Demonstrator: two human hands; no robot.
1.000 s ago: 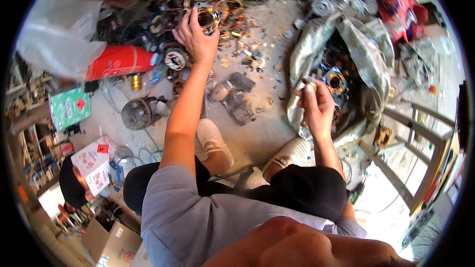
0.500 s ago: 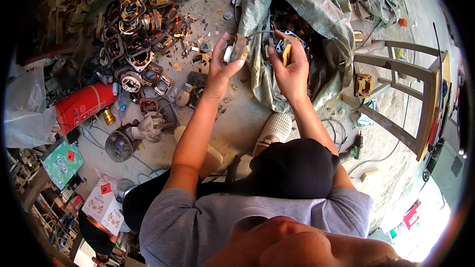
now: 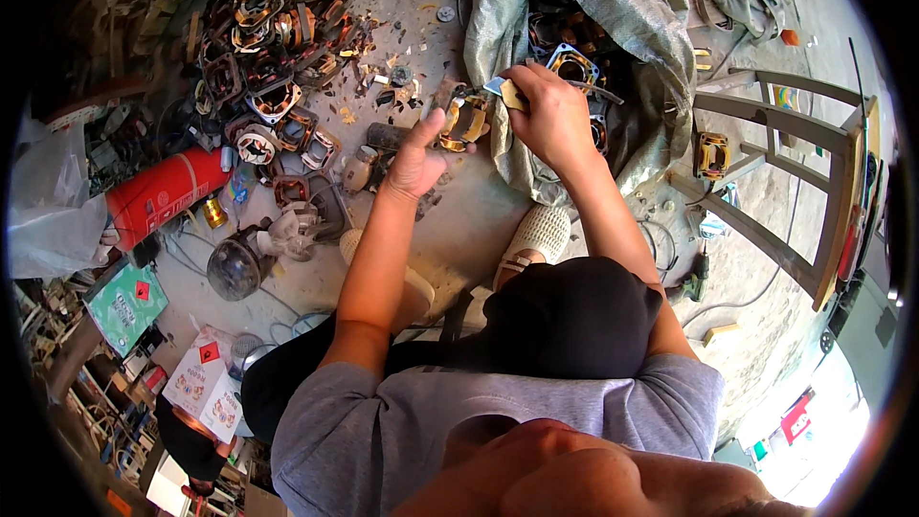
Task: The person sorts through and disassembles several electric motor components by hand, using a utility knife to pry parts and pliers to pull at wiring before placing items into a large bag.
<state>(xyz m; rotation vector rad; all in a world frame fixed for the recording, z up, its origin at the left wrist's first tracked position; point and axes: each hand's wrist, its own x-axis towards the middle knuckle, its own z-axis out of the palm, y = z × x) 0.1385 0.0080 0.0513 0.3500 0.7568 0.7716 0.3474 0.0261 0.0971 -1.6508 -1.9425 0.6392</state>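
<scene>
My left hand point(image 3: 416, 168) holds a small motor stator point(image 3: 465, 123) with yellow coils; the thumb is up beside it and a fingertip shows at its lower edge. Close to its right, my right hand point(image 3: 552, 119) is closed, palm down, on a yellow and blue piece point(image 3: 513, 96) whose kind I cannot make out. A thin dark bar point(image 3: 601, 94) shows beyond the right knuckles; whether it belongs to the held piece I cannot tell. Behind that hand an open woven sack point(image 3: 627, 10) contains several stators, one with a bluish frame point(image 3: 574, 64).
A heap of old stators point(image 3: 273, 101) lies at the left, scraps scattered beside it. Nearer are a red cylinder point(image 3: 168, 196) and a dark round housing point(image 3: 235, 268). A wooden stool frame point(image 3: 766, 124), another stator point(image 3: 711, 155) and a green drill point(image 3: 696, 280) are at the right.
The stator in my left hand now shows its yellow coils. My right hand has turned palm down and moved slightly left, toward the stator. The view has shifted a little.
</scene>
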